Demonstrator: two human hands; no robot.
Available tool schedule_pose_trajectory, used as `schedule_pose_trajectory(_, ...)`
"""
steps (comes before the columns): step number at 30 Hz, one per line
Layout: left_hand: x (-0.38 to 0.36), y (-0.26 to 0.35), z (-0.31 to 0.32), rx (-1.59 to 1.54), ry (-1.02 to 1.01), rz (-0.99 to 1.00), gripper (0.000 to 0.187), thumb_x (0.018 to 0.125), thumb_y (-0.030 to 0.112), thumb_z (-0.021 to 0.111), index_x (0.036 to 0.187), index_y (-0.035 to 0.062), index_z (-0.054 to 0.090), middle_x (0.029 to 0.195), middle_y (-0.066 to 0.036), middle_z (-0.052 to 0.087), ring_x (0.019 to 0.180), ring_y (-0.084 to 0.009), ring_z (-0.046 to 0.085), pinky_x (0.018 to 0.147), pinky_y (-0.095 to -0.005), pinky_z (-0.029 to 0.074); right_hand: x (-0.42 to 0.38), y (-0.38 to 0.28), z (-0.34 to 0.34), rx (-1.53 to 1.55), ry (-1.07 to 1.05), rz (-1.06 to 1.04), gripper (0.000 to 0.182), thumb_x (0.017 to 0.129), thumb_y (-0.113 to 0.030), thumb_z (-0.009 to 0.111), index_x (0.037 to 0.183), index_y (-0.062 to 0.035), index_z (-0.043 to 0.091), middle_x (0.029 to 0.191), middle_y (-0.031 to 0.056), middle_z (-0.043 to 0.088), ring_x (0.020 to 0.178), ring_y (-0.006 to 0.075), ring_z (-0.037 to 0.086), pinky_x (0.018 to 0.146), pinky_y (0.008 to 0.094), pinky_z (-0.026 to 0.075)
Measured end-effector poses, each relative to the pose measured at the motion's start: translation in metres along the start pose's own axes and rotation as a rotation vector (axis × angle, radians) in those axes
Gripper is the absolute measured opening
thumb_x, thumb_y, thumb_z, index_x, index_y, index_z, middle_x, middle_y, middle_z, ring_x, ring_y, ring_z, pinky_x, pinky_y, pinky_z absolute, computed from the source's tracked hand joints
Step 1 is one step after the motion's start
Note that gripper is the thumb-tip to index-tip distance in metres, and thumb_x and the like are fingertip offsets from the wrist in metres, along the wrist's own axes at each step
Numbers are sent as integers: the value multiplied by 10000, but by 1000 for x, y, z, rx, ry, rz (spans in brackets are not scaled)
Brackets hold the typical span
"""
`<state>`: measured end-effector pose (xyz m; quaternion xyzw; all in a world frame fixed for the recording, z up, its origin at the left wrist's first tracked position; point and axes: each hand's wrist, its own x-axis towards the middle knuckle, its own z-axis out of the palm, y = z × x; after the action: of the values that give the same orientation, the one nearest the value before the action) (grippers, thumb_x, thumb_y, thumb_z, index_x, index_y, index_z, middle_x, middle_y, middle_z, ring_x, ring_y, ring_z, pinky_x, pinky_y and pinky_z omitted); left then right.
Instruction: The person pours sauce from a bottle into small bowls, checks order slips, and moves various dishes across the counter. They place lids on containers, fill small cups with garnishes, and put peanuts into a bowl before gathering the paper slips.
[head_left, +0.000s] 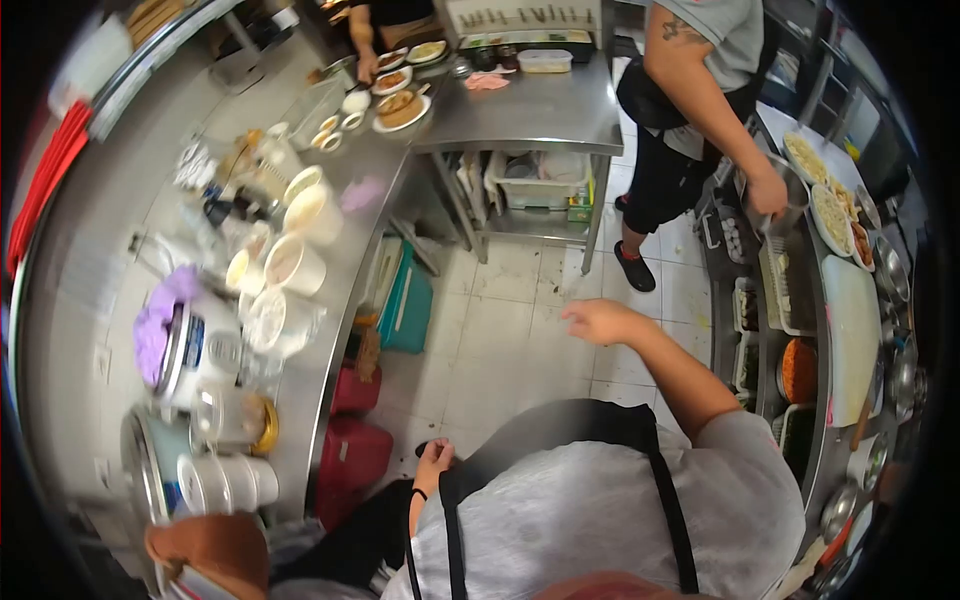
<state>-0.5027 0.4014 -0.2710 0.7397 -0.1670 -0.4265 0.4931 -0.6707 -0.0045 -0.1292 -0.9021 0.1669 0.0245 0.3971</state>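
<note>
Bin [355,462], red, one of two, under the steel counter [348,265], nearest the left hand [434,466] but apart; probably stiff, light if unfilled, best gripped at the rim; left fingers, cannot tell from here; right hand [597,322], above floor tiles [500,330], bare, index extended, others loosely bent.

Smeared and cropped in places;
right hand [598,322] blurred at the fingers; co-worker [735,60] cut by top edge; bucket label [194,338] unreadable
</note>
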Motion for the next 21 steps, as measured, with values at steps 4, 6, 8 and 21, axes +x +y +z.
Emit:
schedule_pose_trajectory(4,82,39,-7,365,31,83,337,791,251,542,985,-9,450,823,-115,552,735,-209,537,649,-319,427,59,-15,-13,223,-209,-24,347,728,-280,519,1016,-87,516,1002,137,545,935,282,508,771,371,404)
schedule_pose_trajectory(6,138,60,-8,470,-80,16,351,786,248,545,1003,-10,447,839,-130,552,749,-222,539,659,-325,426,79,-2,-13,58,-208,-61,362,722,-293,515,1014,-79,516,1008,145,541,934,287,507,774,376,400)
schedule_pose_trajectory(8,192,85,-9,579,-189,-4,367,780,246,548,1021,-11,445,856,-144,551,763,-234,540,669,-331,425,77,13,-30,45,-155,85,369,719,-299,518,1007,-68,519,1006,153,539,933,292,505,774,377,398)
schedule_pose_trajectory(21,427,370,96,1087,-392,499,412,761,211,537,1105,9,432,927,-194,537,803,-303,535,705,-367,416,1,114,-95,372,418,878,399,725,-319,521,1024,-54,525,983,152,556,921,274,519,781,342,405)
